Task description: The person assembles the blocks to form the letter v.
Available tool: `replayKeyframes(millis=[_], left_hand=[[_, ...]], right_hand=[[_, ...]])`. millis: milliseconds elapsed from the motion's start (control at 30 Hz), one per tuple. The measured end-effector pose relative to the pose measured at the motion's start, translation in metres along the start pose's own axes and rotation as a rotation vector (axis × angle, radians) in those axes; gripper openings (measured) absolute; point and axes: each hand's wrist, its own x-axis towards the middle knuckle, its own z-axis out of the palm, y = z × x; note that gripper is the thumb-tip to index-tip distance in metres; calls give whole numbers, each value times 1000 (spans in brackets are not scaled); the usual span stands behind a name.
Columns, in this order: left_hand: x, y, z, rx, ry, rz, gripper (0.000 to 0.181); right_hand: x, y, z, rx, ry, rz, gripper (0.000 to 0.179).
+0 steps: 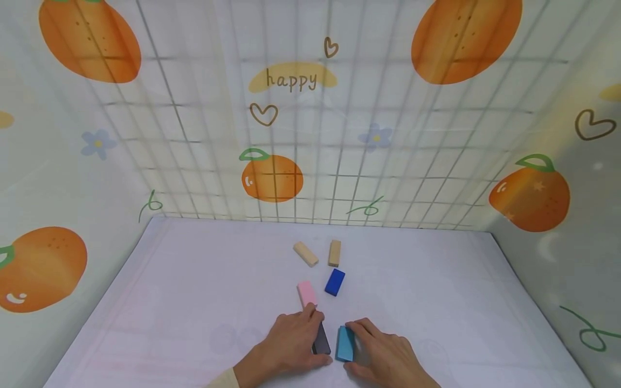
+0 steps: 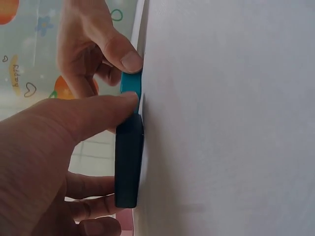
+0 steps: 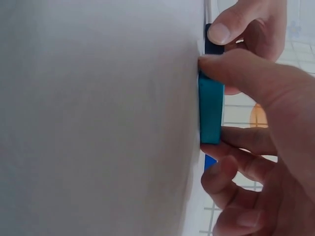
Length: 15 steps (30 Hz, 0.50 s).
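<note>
My left hand (image 1: 296,339) holds a dark grey block (image 1: 322,340) by its two ends, thumb at the near end and fingers at the far end. Just right of it, my right hand (image 1: 385,350) grips a light blue block (image 1: 345,344) the same way. Both blocks lie flat on the white table, a narrow gap between them in the head view. In the left wrist view the dark block (image 2: 129,162) shows its long side; the right wrist view shows the light blue block (image 3: 210,110) between thumb and fingertips. A pink block (image 1: 306,293) lies right beyond the left fingertips.
A dark blue block (image 1: 335,282) lies beyond the light blue one. Farther back are two plain wooden blocks, one slanted (image 1: 306,254) and one nearly straight (image 1: 335,253). A curtain (image 1: 213,108) printed with oranges hangs over a wire grid behind the table (image 1: 436,291).
</note>
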Motion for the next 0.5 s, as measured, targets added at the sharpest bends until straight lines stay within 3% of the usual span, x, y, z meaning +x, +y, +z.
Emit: replayKeyframes(millis=[233, 500], left_hand=[[0, 0, 2, 11, 34, 28, 72], [0, 1, 4, 14, 34, 34, 68]], right_hand=[[1, 0, 0, -1, 8, -14, 71], [-2, 0, 1, -34, 65, -100, 68]])
